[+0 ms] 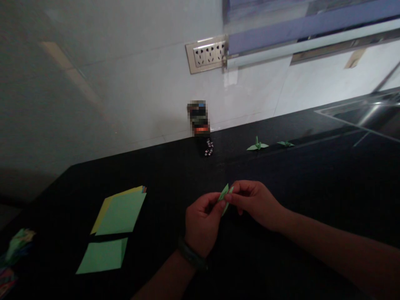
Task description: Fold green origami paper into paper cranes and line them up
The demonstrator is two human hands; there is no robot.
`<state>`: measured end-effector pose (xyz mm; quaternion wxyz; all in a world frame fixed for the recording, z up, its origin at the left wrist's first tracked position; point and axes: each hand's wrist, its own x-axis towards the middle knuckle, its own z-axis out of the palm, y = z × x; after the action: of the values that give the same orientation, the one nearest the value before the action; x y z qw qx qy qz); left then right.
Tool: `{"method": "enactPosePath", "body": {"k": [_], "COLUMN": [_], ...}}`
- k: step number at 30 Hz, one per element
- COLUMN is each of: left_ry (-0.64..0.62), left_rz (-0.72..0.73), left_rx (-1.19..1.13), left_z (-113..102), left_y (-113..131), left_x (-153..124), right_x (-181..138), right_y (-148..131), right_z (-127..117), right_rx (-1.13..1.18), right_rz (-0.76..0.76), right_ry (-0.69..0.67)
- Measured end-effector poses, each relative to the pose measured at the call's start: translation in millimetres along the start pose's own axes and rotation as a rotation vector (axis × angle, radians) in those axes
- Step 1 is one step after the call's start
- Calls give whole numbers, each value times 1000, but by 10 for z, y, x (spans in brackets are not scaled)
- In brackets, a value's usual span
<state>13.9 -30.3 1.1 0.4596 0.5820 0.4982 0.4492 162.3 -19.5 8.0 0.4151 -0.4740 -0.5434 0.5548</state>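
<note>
A small piece of folded green paper [224,192] is held above the black counter, between both hands. My left hand [203,218] pinches its lower left side with thumb and fingers; a dark band circles that wrist. From the right, my right hand [254,203] grips the same paper with thumb and forefinger. The fingers cover much of the fold. Beyond the hands stand a green origami crane [258,146] with spread wings and a smaller green folded paper piece [285,143].
On the left of the black counter [168,166] lie a stack of green and yellow paper sheets [121,213] and a creased green sheet [102,256]. A phone-like object [199,118], blurred out, leans on the wall beside a beaded strap [208,148]. A metal sink [365,114] is at far right.
</note>
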Motion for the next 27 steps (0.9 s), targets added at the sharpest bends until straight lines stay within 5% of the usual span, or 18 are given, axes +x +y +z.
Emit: {"method": "enactPosePath", "body": {"k": [11, 27], "left_ry": [-76, -37], "left_rz": [207, 182], "left_rx": [283, 290], "left_z": [-24, -23], "left_y": [15, 38], "left_x": [-31, -33], "right_x": [-22, -13], "right_y": [-17, -21], "right_z": [21, 20], "right_rx": [-89, 29], "right_rz": [-130, -42], "right_ry": [62, 9]}}
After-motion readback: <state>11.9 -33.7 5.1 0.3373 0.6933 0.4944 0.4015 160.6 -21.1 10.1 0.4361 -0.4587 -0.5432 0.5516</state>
